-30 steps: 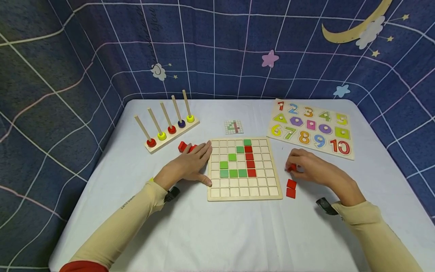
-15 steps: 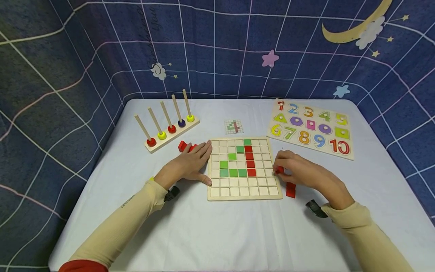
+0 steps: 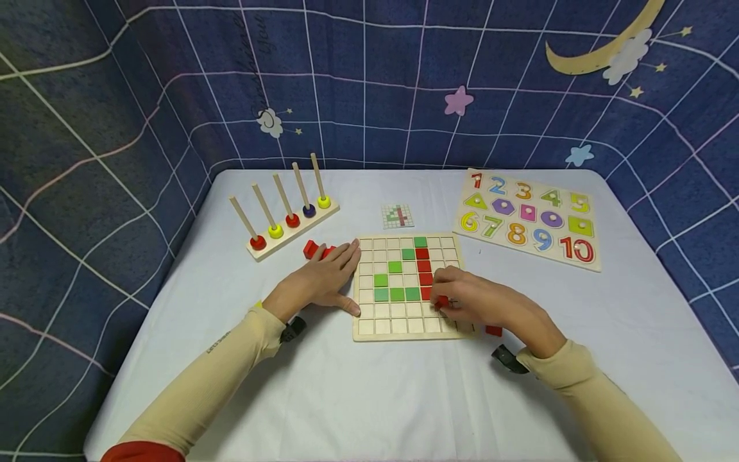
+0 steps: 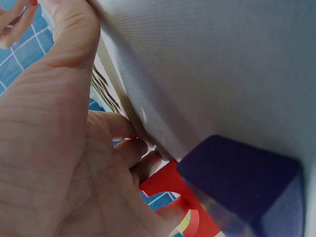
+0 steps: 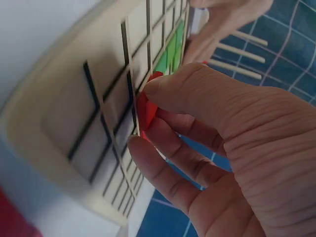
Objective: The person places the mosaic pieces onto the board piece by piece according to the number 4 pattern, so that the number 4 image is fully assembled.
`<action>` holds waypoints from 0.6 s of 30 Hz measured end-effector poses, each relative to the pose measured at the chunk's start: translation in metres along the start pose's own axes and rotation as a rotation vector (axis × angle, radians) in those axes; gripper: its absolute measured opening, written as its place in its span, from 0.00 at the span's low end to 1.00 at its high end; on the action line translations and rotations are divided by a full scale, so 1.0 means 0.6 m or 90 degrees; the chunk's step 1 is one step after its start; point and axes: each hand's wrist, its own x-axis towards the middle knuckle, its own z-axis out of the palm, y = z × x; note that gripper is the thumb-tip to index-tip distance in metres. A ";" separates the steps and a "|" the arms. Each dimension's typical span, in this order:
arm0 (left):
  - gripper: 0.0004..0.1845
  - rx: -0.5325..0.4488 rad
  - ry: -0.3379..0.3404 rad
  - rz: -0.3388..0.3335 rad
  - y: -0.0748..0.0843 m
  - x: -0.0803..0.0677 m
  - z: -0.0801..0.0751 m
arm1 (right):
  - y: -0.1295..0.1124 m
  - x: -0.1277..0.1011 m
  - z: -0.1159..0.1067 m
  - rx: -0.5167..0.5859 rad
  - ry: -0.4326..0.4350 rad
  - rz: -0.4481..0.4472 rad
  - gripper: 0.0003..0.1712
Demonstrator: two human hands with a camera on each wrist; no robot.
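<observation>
My left hand (image 3: 326,276) rests along the left edge of a wooden grid board (image 3: 416,337), fingers spread and nearly straight. Over the lower right part of the board, my right hand (image 3: 482,298) pinches a small red square tile (image 3: 441,302) between thumb and fingers. In the right wrist view that red tile (image 5: 148,111) is at the grid surface; whether it sits in a cell I cannot tell. Green tiles (image 3: 397,294) lie in a stepped line and a row, beside a column of red tiles (image 3: 424,265). Another red tile (image 3: 493,331) shows beyond the board's right edge, partly hidden.
Red pieces (image 3: 310,249) lie behind my left hand. A peg stand (image 3: 297,228) with coloured rings is at the back left. A small pattern card (image 3: 397,216) lies behind the board, and a number puzzle (image 3: 531,218) at the back right. A dark blue shape (image 4: 242,173) is close to the left wrist camera.
My right hand has carried the red tile leftward from beside the board to over its lower right cells. The left hand has stayed in place.
</observation>
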 end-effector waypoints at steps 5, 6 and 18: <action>0.69 0.003 -0.001 -0.001 -0.001 0.002 0.002 | -0.008 0.012 0.013 0.015 -0.021 0.013 0.09; 0.69 0.003 -0.001 -0.001 -0.001 0.002 0.002 | -0.010 0.013 0.014 0.014 -0.023 0.012 0.08; 0.70 -0.002 -0.007 -0.010 -0.001 0.004 0.001 | -0.015 0.017 0.022 -0.013 -0.008 -0.006 0.06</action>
